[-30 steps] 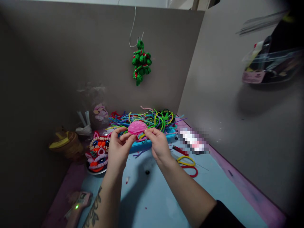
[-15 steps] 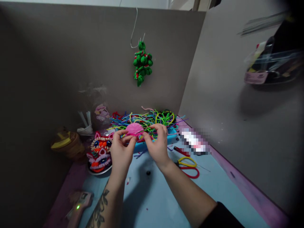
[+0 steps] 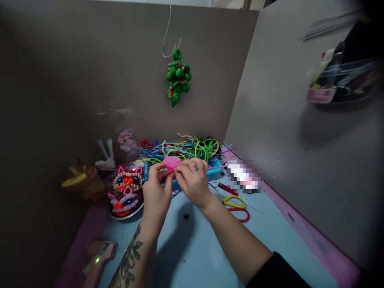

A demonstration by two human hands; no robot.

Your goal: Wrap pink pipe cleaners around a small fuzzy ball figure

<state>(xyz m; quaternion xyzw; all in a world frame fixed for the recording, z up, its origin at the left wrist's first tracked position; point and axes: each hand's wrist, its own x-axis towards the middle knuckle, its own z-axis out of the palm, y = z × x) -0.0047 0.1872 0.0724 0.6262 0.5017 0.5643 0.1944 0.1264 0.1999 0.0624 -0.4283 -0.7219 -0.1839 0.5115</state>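
Observation:
A small rounded pink fuzzy piece (image 3: pixel 172 163), which looks bent from pipe cleaner, is held up over the table between both hands. My left hand (image 3: pixel 157 186) is closed, pinching its lower left edge between thumb and fingers. On the other side my right hand (image 3: pixel 193 180) is closed too, thumb and fingertips gripping its lower right edge, with the knuckles turned toward me. The fingers hide the lower part of the piece. Right behind it stands a blue tray (image 3: pixel 214 170) heaped with pipe cleaners (image 3: pixel 192 149) in many colours.
Yellow-and-red-handled scissors (image 3: pixel 235 202) lie right of my hands. At left are a bowl (image 3: pixel 126 217) with colourful fuzzy faces (image 3: pixel 127 182), a lidded cup (image 3: pixel 79 182) and a pink glue gun (image 3: pixel 100 256). A green ornament (image 3: pixel 178 78) hangs from a wire on the back panel.
My right hand has rolled over so its knuckles face me, and its fingers have come closer to my left hand. The pink piece looks more folded. The view has shifted slightly.

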